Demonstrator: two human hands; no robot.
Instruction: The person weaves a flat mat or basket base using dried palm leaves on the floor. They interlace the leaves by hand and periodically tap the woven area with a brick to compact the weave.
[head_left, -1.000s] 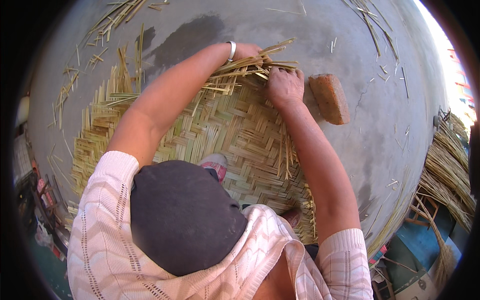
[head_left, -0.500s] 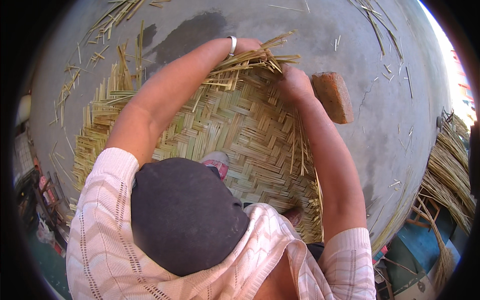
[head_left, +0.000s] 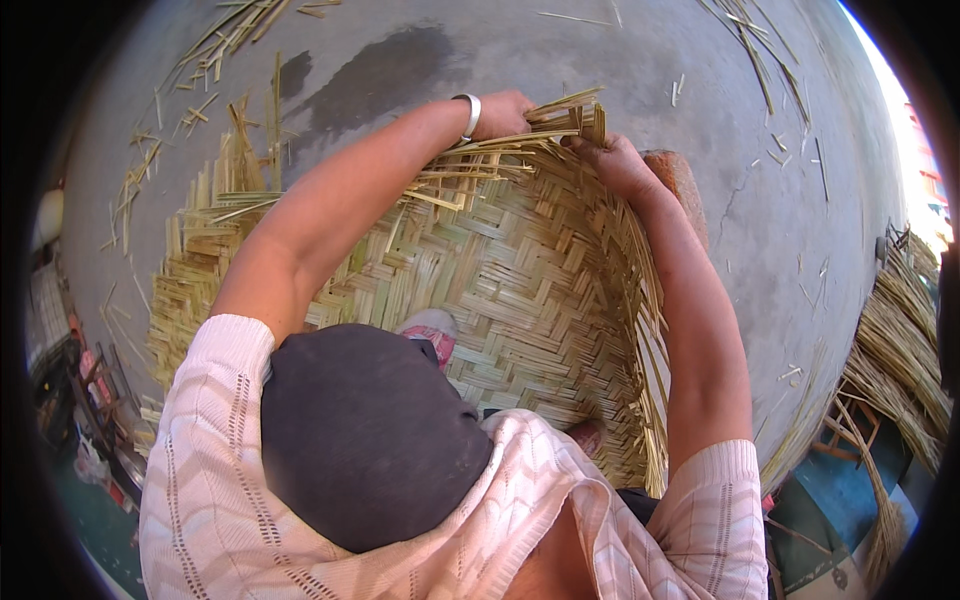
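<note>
A woven mat (head_left: 490, 270) of pale yellow-green split strips lies beneath me, its herringbone pattern showing. At its far right corner, my left hand (head_left: 503, 115), with a silver bangle (head_left: 470, 118) on the wrist, is closed around the loose strip ends (head_left: 560, 118). Just to the right, my right hand (head_left: 620, 167) pinches the corner where strips bend upward. The mat's right side curves up along my right forearm. Some fingertips are hidden behind the strips.
A brick (head_left: 684, 188) sits on the concrete floor (head_left: 770, 240), partly behind my right wrist. Loose strips (head_left: 215, 45) are scattered at far left and far right. Bundled stalks (head_left: 900, 330) and a broom (head_left: 885, 530) are at right. A shoe (head_left: 432, 330) rests on the mat.
My right hand has moved right, and my left hand slightly nearer. The mat's right edge has risen and shifted right. Strip ends at the corner now stand bent upward.
</note>
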